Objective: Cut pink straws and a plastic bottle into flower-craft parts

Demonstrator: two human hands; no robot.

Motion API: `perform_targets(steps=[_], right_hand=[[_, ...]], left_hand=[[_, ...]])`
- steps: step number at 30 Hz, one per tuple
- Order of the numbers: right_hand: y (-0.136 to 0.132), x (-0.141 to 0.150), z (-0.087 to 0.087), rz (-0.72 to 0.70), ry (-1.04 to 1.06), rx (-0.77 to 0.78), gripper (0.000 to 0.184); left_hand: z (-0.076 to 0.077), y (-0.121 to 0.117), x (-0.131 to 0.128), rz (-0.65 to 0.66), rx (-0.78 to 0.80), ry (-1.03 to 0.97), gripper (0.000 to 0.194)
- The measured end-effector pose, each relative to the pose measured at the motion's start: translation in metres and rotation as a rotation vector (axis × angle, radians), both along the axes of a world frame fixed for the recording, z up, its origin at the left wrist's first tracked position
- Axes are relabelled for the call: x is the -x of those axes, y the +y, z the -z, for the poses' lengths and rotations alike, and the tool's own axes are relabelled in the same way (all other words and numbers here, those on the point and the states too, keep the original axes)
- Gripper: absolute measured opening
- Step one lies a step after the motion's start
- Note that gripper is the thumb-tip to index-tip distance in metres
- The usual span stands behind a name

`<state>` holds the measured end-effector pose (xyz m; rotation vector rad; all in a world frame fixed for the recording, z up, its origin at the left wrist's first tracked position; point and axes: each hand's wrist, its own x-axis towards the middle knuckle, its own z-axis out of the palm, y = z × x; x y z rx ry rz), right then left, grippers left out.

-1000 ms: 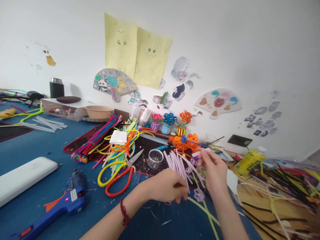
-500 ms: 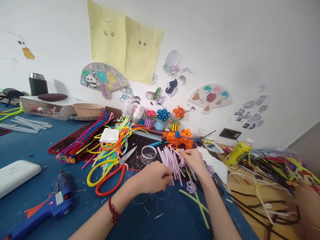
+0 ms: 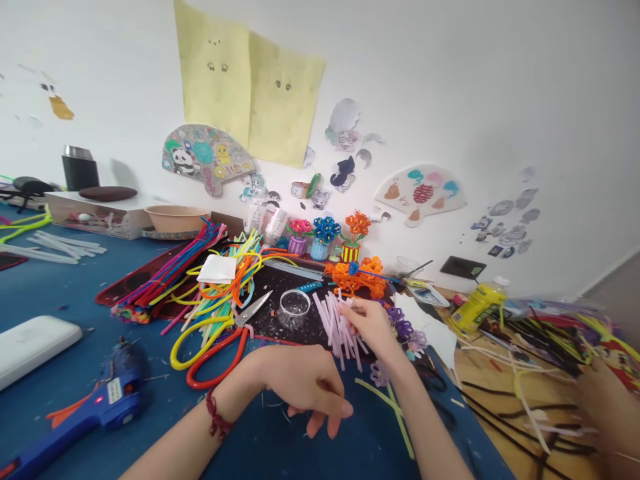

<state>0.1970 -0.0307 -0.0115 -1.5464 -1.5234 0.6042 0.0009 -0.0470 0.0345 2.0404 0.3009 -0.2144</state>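
My right hand (image 3: 371, 327) is at the pile of short lilac pipe cleaner pieces (image 3: 334, 328), its fingertips closed on a piece at the pile's top right. My left hand (image 3: 305, 383), with a dark red cord bracelet on the wrist, hangs over the blue table in front of the pile. Its fingers are loosely bent and apart, with nothing visible in them. Under my right wrist lies a lilac pipe cleaner flower (image 3: 380, 373), with purple flowers (image 3: 400, 323) beyond it. Pale green stems (image 3: 387, 403) lie crossed near my right forearm.
Scissors (image 3: 243, 328) with yellow and red handles lie left of a clear round cup (image 3: 294, 309). At the left is a blue glue gun (image 3: 107, 400), its red light on. Orange flowers (image 3: 357, 277) lie behind the pile. Another person's hand (image 3: 607, 400) is at far right.
My left hand has moved down toward me and its fingers have loosened. My right hand has shifted left and slightly down, onto the lilac pieces, uncovering more purple flowers.
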Motion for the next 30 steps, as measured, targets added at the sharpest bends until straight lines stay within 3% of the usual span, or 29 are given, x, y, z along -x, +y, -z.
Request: perform_targets(steps=[8,19,22,27,30], right_hand=[[0.004,0.019,0.012,-0.078,-0.029,0.033,0.041],[0.024,0.021,0.025,0.063,-0.361,-0.115,0.014],[0.021,0.022,0.024,0.093,-0.429,-0.136,0.032],[0.01,0.028,0.023,0.085,-0.558,-0.074,0.01],[0.007,0.031,0.024,0.107,-0.587,-0.032,0.013]], left_hand=[[-0.003,-0.005,-0.002,0.041,0.008,0.02,0.026],[-0.001,-0.006,-0.005,0.045,-0.006,0.004,0.022],[0.001,-0.006,-0.004,0.042,-0.025,-0.027,0.022],[0.004,-0.005,-0.004,0.011,-0.048,-0.028,0.022],[0.007,-0.004,-0.005,0.016,-0.07,-0.016,0.022]])
